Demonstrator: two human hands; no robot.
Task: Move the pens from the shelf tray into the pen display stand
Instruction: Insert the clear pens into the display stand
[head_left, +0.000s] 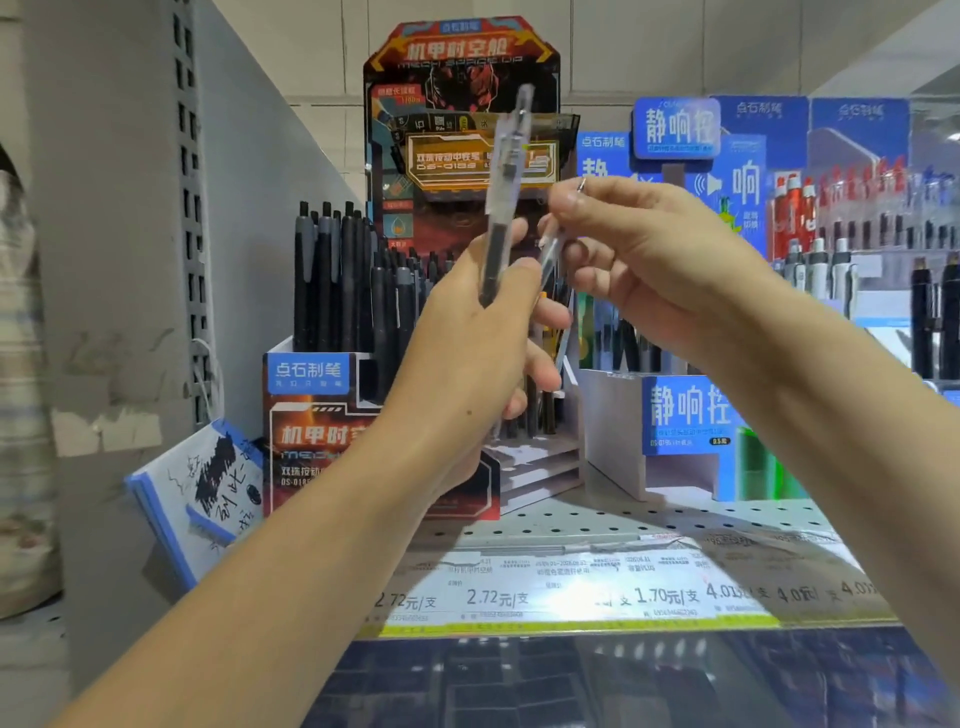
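left hand (467, 332) raised, fist closed around an upright clear pen (506, 187); right hand (649, 260) just right, pinching a second pen (553, 254), above the shelf's near edge (571, 587).

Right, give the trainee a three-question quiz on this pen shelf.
1. True or false: the left hand holds a clear pen upright.
2. Which colour is the display stand that holds the black pens? A. red and black B. plain white C. green
3. Fill in: the right hand pinches a second clear pen with its ____.

Key: 1 true; 2 A; 3 fingers.
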